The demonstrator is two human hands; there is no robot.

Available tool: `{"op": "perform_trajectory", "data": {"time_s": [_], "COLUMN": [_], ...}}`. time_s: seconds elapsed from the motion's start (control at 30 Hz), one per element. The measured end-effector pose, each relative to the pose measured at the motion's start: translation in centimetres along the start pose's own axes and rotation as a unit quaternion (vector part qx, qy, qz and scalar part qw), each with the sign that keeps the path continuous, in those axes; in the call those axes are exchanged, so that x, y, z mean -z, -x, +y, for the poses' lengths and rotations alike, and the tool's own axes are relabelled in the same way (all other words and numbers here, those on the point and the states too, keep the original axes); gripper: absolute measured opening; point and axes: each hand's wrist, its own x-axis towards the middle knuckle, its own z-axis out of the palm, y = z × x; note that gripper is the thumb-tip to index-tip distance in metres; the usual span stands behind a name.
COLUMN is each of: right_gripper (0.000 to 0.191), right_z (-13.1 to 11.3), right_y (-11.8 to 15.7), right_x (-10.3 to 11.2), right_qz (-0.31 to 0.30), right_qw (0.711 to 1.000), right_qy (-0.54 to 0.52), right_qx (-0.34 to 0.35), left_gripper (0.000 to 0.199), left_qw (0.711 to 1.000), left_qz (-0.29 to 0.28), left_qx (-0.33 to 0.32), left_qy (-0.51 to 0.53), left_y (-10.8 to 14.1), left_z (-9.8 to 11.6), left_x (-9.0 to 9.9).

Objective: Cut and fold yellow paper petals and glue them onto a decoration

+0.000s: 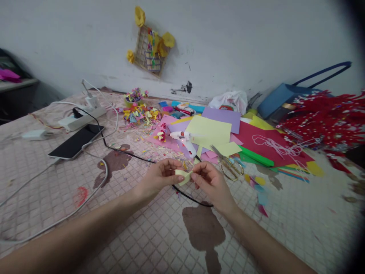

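Clock centred on the strip, 12 toward the wall. Nearest: the surface (139, 239), pale diamond-grid cover, grubby, at least 3 brown patches, the biggest (203, 228) at 5.

2 hands. Left hand (167, 173) at 9: grip pinching one end of 1 pale yellow paper strip (182, 177), slightly curled. Right hand (209, 180) at 3: grip pinching the other end. Strip sits between them, centre. 1 black cable (129, 153) runs behind the hands.

1 pair of gold-handled scissors (227, 163), between 2 and 3. Coloured bits, blurred, near 3; uncounted. 1 black-screened device (78, 140), between 9 and 10. 1 white glue gun (182, 135) at 12. 1 bundle of white string (285, 148) between 2 and 3, on 1 red sheet (245, 135). At 1: 1 large pale yellow sheet (211, 127), 1 purple sheet (225, 117) behind. 1 white power strip (82, 118) at 10. 1 heap of paper scraps (144, 114), between 10 and 11.

Room: whitish wall (242, 45), dark smudges; 1 hanging decoration (152, 57) between 11 and 12, about 4 yellow flowers.
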Motion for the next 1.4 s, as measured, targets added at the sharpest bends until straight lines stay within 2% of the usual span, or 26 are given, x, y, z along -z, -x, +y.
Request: {"op": "perform_trajectory", "data": {"time_s": [0.23,0.37,0.6,0.8,0.9,1.1,1.27,1.4], "right_gripper": [0.022,0.025,0.024,0.017,0.017,0.006,0.009,0.013], "right_z": [0.29,0.34,0.01,0.09,0.04,-0.13,0.05,0.15], "right_y": [-0.19,-0.16,0.12,0.21,0.3,0.51,0.54,0.57], "right_x": [-0.2,-0.23,-0.1,-0.34,-0.44,-0.44,-0.32,-0.29], "right_qz": [-0.017,-0.022,-0.018,-0.022,-0.016,-0.021,-0.02,-0.022], "right_qw": [0.999,0.998,0.999,0.997,0.996,0.995,0.996,0.991], "right_qy": [-0.047,-0.053,-0.007,0.007,0.005,0.042,0.059,0.101], "right_qx": [0.011,0.016,0.045,0.077,0.088,0.084,0.067,0.081], "left_gripper": [0.039,0.045,0.022,0.024,0.029,0.025,0.022,0.021], "left_qw": [0.999,0.999,0.992,0.978,0.98,0.99,0.992,0.992], "left_qz": [0.02,0.015,-0.009,-0.028,-0.025,-0.008,-0.003,0.007], "left_qx": [-0.031,-0.021,0.089,0.161,0.145,0.081,0.076,0.071], "left_qy": [0.02,0.019,0.084,0.127,0.134,0.116,0.105,0.1], "left_y": [-0.19,-0.11,0.24,0.32,0.21,0.05,0.05,0.05], "left_z": [-0.24,-0.2,0.23,0.36,0.25,0.23,0.22,0.21], "left_x": [0.14,0.02,-0.42,-0.19,0.04,0.2,0.24,0.19]}}
